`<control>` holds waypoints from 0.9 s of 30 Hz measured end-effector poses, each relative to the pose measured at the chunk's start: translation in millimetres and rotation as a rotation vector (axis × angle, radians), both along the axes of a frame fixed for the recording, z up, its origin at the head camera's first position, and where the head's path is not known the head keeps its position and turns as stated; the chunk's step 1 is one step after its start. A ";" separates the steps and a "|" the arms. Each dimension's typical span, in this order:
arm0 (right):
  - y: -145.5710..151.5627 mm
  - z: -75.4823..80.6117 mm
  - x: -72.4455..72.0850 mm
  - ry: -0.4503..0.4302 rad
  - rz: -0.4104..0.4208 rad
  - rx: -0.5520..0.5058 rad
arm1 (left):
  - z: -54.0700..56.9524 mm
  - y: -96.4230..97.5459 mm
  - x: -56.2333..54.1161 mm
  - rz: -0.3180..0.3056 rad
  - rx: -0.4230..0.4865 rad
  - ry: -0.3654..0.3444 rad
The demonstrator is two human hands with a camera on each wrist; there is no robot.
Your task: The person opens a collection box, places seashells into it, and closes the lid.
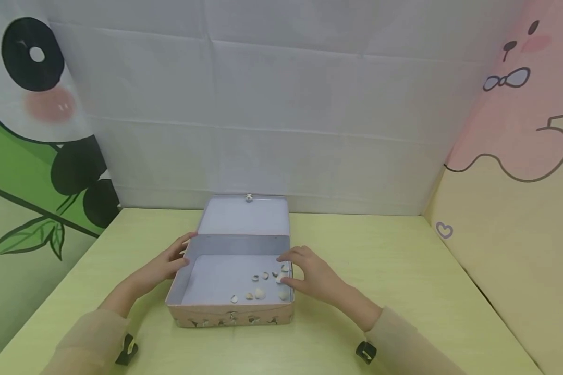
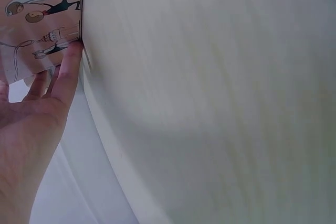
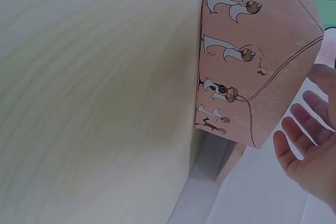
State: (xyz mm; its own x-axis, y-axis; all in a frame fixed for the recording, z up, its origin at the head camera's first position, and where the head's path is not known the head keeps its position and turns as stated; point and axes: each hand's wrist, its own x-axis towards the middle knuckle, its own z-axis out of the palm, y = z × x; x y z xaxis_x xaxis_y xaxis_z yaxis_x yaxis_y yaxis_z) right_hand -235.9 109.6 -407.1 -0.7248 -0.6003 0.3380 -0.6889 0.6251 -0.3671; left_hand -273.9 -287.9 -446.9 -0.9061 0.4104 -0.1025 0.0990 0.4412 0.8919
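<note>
An open pink tin box [image 1: 232, 315] with its lid [image 1: 246, 216] tipped back sits on the table. Several small pale seashells [image 1: 260, 294] lie on its white floor, mostly toward the right and front. My left hand [image 1: 161, 268] rests against the box's left side near the back, thumb at the rim. In the left wrist view, its extended fingers [image 2: 68, 72] touch the box's printed outer wall. Over the right rim reaches my right hand [image 1: 316, 276], thumb and fingers parted close above the shells. The right wrist view shows these fingers [image 3: 299, 135] spread and loosely bent.
The pale wooden table [image 1: 375, 250] extends around the box. Behind stands a creased white sheet [image 1: 281, 104]. Cartoon-printed panels [image 1: 511, 156] flank the table. Dark bands [image 1: 366, 352] show by both sleeves.
</note>
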 end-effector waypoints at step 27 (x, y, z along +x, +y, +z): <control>17.7 -20.1 4.0 -0.476 -0.001 -0.332 | 27.9 0.0 -36.2 0.089 -0.067 0.019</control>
